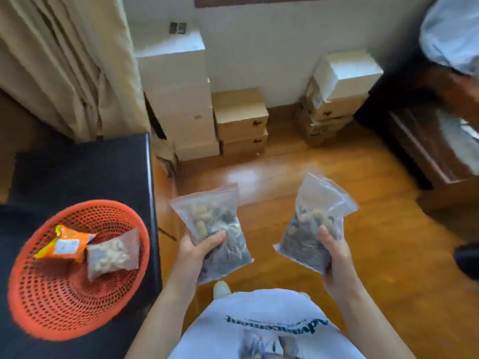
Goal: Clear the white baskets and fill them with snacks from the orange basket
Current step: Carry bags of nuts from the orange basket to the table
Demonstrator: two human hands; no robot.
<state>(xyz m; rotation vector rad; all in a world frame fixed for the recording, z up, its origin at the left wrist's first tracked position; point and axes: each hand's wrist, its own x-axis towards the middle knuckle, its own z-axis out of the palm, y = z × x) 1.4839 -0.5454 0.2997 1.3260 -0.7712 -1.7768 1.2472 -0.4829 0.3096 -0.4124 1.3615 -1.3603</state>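
The orange basket [51, 301] sits on a black surface [85, 174] at the lower left. Inside it lie an orange snack packet [64, 244] and a clear bag of pale nuts [111, 252]. My left hand [197, 252] grips a zip bag of mixed snacks with a red seal [215, 224], held upright over the floor. My right hand [334, 257] grips a second clear zip bag of mixed snacks [311, 229], tilted to the right. No white basket is in view.
Stacks of white boxes [178, 99] and brown cardboard boxes [241, 120] stand against the far wall, with more boxes [334, 99] to the right. Dark wooden furniture [435, 141] lines the right side. A beige curtain [64, 60] hangs at the upper left. Wooden floor [375, 242] lies below.
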